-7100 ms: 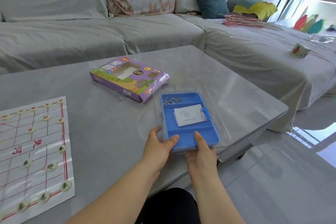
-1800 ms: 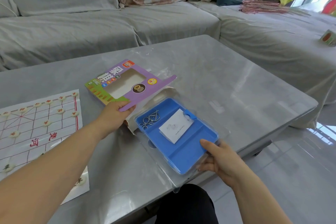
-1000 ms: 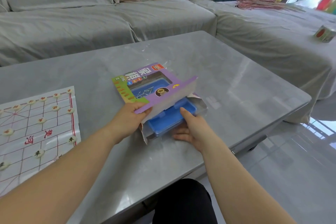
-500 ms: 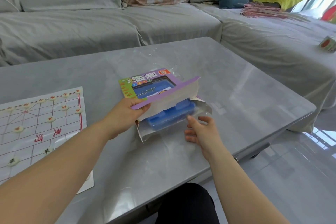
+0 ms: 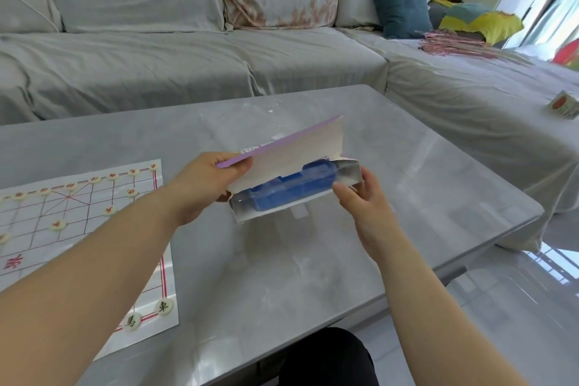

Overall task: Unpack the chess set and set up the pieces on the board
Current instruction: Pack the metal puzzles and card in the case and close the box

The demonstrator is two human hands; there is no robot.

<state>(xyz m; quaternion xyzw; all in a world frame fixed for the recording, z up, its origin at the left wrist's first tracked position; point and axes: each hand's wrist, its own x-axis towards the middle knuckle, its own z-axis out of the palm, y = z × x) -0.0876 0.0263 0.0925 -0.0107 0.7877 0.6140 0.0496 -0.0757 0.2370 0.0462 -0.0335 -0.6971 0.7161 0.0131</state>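
Observation:
A purple cardboard box [image 5: 291, 150] is raised above the grey table [image 5: 423, 172] with its open end facing me. My left hand [image 5: 206, 185] grips its left side and upper flap. Inside it sits a blue plastic tray [image 5: 291, 191], mostly within the box. My right hand [image 5: 363, 200] holds the right end flap with fingers and thumb. At the table's left lies a white paper chess board [image 5: 78, 229] with red lines; several round cream pieces stand on it, such as one [image 5: 163, 306] at its near corner.
A grey sofa [image 5: 188, 56] wraps around the table's far and right sides. On it lie a teal cushion [image 5: 401, 8], a yellow cloth [image 5: 482, 20], pink sticks [image 5: 454, 47] and a small printed cube [image 5: 562, 103]. The table's right edge drops to a glossy floor.
The blue tray has been slid into the purple box. The box has since been lifted off the table and tipped, and my right hand has moved to its right end flap.

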